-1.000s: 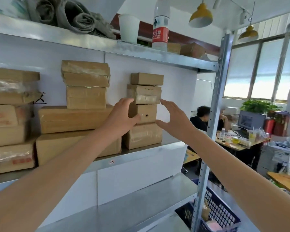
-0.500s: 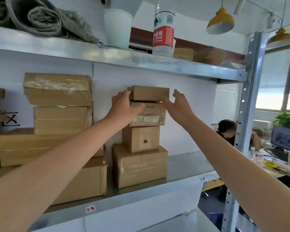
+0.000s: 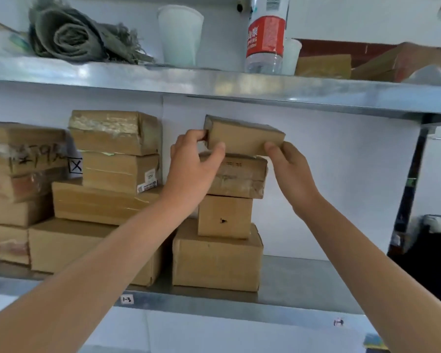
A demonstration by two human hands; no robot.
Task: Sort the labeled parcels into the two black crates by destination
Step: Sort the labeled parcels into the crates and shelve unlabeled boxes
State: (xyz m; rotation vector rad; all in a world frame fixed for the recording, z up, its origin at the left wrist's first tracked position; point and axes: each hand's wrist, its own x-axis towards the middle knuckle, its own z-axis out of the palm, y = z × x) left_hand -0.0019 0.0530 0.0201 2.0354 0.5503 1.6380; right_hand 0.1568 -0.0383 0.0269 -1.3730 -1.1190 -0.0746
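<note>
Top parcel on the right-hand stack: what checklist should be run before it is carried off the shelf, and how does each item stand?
1. Two-handed hold: ok. The left hand grips the left end of the top parcel, and the right hand grips its lower right corner.
2. Clear of the parcel beneath: cannot tell. The top parcel is tilted, with its lower edge close to it.
3. Headroom under the upper shelf: ok. A gap shows above the parcel.
4. Stack below is steady: cannot tell. The parcel beneath overhangs the small box.
5. Destination label read: cannot tell. No label shows on the visible faces.
6. Black crates located: cannot tell. They are not in view.
</note>
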